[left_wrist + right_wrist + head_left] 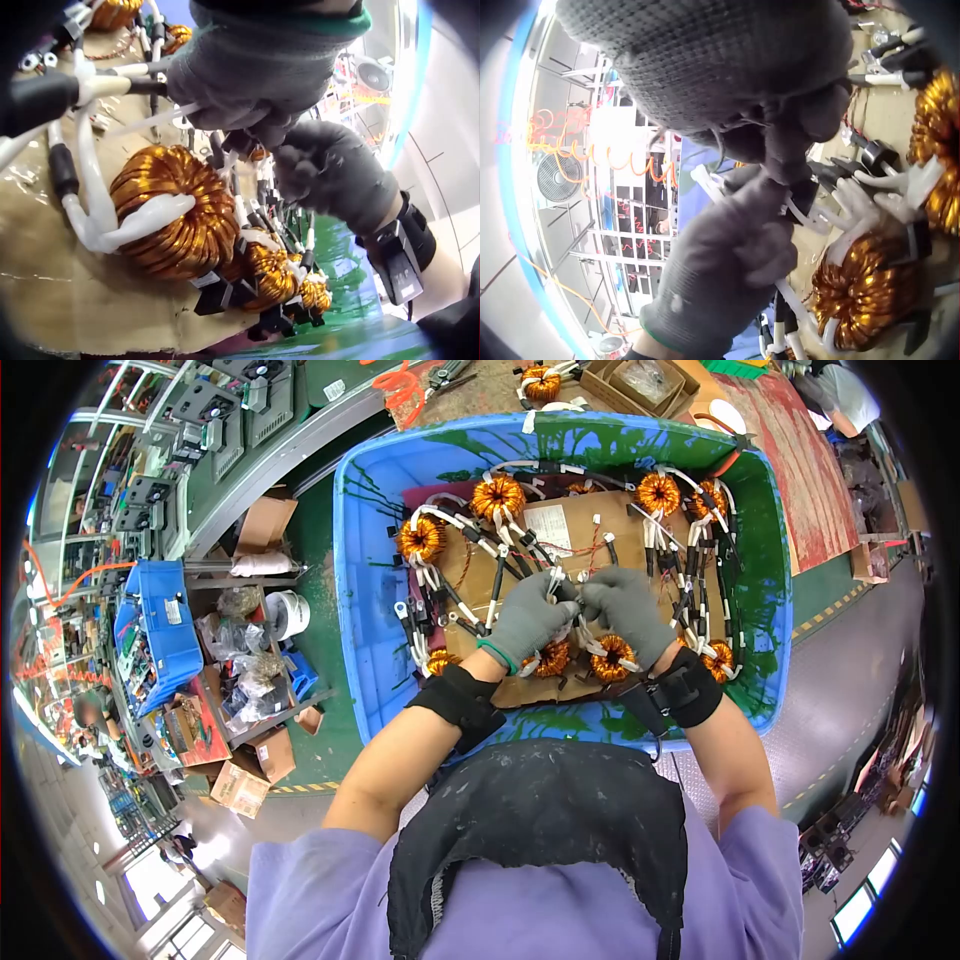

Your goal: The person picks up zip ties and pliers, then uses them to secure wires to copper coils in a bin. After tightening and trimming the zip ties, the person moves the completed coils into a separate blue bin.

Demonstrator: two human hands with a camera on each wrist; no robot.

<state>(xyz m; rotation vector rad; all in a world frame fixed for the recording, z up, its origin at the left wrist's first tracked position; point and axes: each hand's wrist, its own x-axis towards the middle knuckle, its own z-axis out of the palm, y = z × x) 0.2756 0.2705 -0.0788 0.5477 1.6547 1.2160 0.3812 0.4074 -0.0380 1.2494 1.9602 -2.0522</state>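
Both hands wear grey gloves and meet fingertip to fingertip above a blue bin (362,610) of copper-wound ring coils. My left hand (530,622) pinches a white cable lead (793,301), which runs up from the coils through its fingers. Curled close against it, my right hand (630,610) grips at a small black block (804,201) on the leads; its fingertips are partly hidden. A thin white strip (154,120) sticks out from beneath the left hand. Below the hands lie a large coil (176,214) and a smaller coil (612,658) with white leads.
Cardboard (570,525) lines the bin, with a paper label (548,528) on it. More coils (497,497) and black-and-white leads lie around its sides. Behind the bin is a workbench with a cardboard box (640,385). Shelving with a white bucket (288,615) stands at left.
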